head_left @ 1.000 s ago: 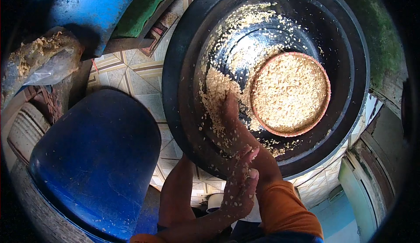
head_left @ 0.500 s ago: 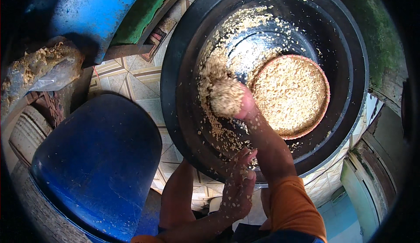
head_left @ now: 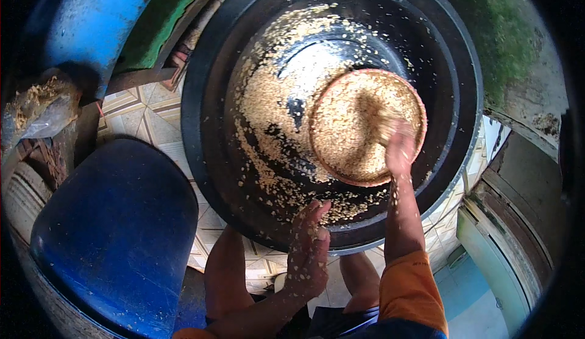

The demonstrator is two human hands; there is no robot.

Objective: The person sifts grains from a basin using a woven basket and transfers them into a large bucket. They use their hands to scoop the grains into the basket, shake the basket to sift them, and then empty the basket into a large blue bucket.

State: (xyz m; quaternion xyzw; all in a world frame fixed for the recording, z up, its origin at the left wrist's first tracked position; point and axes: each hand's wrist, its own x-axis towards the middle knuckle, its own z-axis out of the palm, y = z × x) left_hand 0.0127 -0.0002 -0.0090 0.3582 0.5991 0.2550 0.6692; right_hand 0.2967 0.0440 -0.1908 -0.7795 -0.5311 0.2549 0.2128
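A large black basin [head_left: 208,95] holds loose pale split grains [head_left: 268,101] on its left side and a round reddish bowl [head_left: 416,98] on its right. More grains heap the bowl nearly to its rim. My right hand [head_left: 399,147] is over the bowl's right side, its fingers smeared by motion; whether it grips any grains is unclear. At the basin's near rim is my left hand [head_left: 309,247], turned on edge with fingers stretched out and nothing held. Bits of grain stick to both hands and forearms.
A blue plastic drum [head_left: 116,229] stands at the left. Behind it are a plastic bag [head_left: 52,110] and a blue and green panel [head_left: 103,19]. A mossy wall [head_left: 512,40] borders the basin at the far right. Patterned tiles [head_left: 149,110] cover the floor.
My right hand has moved right, from the loose grains with a clump of them to over the bowl. The basin has shifted left in view; my left hand keeps near its rim.
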